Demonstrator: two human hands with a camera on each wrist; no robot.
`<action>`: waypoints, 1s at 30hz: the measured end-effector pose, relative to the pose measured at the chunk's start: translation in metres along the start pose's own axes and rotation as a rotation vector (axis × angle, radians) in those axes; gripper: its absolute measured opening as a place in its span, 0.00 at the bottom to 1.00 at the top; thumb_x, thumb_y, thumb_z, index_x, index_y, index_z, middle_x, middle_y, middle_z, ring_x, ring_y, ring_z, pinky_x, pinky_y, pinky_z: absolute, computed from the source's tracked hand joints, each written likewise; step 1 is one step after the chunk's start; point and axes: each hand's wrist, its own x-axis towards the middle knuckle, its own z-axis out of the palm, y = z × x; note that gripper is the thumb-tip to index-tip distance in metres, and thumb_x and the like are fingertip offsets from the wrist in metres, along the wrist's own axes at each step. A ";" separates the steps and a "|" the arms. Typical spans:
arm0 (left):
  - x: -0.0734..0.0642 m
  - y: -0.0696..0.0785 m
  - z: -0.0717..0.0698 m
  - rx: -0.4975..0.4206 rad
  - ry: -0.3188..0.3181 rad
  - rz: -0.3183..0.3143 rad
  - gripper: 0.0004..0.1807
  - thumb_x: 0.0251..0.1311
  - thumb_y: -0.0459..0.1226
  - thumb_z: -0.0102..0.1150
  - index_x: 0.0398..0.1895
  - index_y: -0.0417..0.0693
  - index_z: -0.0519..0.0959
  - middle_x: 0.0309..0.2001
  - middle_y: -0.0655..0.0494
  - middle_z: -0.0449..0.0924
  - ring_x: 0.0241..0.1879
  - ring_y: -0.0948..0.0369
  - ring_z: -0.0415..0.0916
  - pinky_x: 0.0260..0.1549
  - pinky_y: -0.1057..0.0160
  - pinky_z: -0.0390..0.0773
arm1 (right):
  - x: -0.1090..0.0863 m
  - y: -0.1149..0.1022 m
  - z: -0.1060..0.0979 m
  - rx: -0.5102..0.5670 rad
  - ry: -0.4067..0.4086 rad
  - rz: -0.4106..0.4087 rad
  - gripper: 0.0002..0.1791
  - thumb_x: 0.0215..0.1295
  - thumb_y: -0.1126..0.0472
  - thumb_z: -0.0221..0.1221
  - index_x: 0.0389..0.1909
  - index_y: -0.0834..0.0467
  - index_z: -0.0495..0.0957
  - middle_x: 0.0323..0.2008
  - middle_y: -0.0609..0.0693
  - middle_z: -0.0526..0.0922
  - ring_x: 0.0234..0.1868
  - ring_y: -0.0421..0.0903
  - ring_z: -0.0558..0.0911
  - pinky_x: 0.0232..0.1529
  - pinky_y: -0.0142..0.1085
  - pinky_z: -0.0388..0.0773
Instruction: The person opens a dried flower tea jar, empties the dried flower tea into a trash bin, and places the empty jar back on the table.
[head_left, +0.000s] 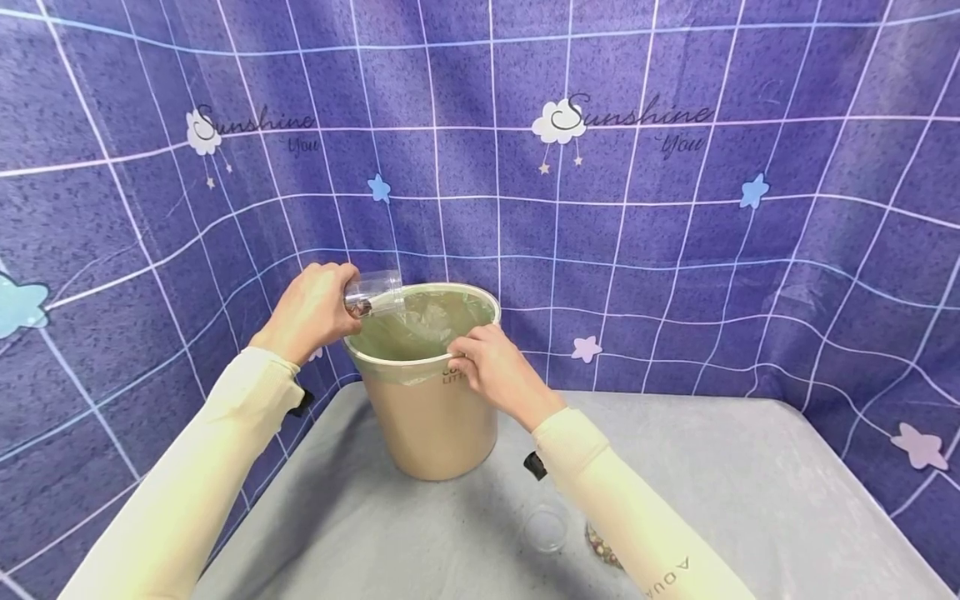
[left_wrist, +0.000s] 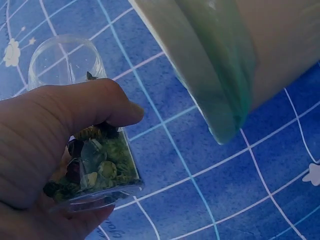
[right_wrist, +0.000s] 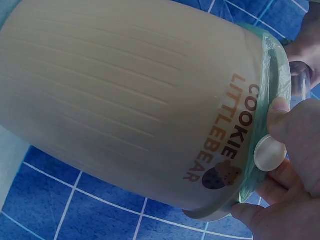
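My left hand (head_left: 311, 308) grips a clear plastic jar (head_left: 381, 292), tipped on its side with its mouth over the left rim of a beige trash bin (head_left: 435, 425). Dried flowers and dark bits (left_wrist: 100, 160) lie inside the jar, toward its bottom end. A thin greenish bag (head_left: 427, 321) lines the bin and folds over its rim. At the bin's near right edge, my right hand (head_left: 498, 371) pinches the rim and bag between thumb and fingers. A round pale tab (right_wrist: 270, 152) sits at the rim beside that thumb.
The bin stands on a grey table (head_left: 712, 475) near its back left corner. Close to my right forearm lie a clear round lid (head_left: 546, 530) and a container of colourful bits (head_left: 602, 546), partly covered by the sleeve. Blue patterned cloth (head_left: 637, 250) hangs behind and at both sides.
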 end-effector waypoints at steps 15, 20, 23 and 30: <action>0.005 -0.015 0.006 0.084 -0.016 0.053 0.23 0.29 0.30 0.74 0.37 0.43 0.80 0.31 0.44 0.82 0.35 0.40 0.75 0.37 0.40 0.73 | 0.000 -0.002 0.000 -0.006 0.008 -0.004 0.04 0.67 0.59 0.67 0.38 0.55 0.86 0.35 0.48 0.83 0.45 0.51 0.80 0.52 0.42 0.76; 0.006 -0.019 0.008 0.109 -0.017 0.066 0.27 0.27 0.30 0.74 0.40 0.42 0.81 0.33 0.42 0.82 0.36 0.39 0.75 0.38 0.38 0.73 | -0.001 -0.002 0.001 -0.001 0.002 -0.008 0.04 0.67 0.59 0.67 0.38 0.55 0.86 0.36 0.48 0.83 0.45 0.51 0.80 0.53 0.42 0.76; 0.006 -0.021 0.008 0.127 -0.010 0.079 0.27 0.27 0.30 0.74 0.41 0.42 0.81 0.34 0.41 0.83 0.37 0.39 0.75 0.38 0.38 0.74 | -0.002 -0.002 0.001 -0.001 -0.001 -0.010 0.04 0.67 0.59 0.67 0.39 0.56 0.86 0.36 0.48 0.84 0.45 0.51 0.80 0.53 0.42 0.76; 0.008 -0.022 0.008 0.175 0.022 0.135 0.23 0.31 0.32 0.75 0.37 0.42 0.80 0.34 0.41 0.83 0.36 0.38 0.75 0.38 0.38 0.75 | 0.000 -0.002 -0.001 -0.005 0.004 -0.007 0.04 0.67 0.59 0.67 0.37 0.55 0.86 0.35 0.48 0.83 0.45 0.51 0.80 0.52 0.42 0.76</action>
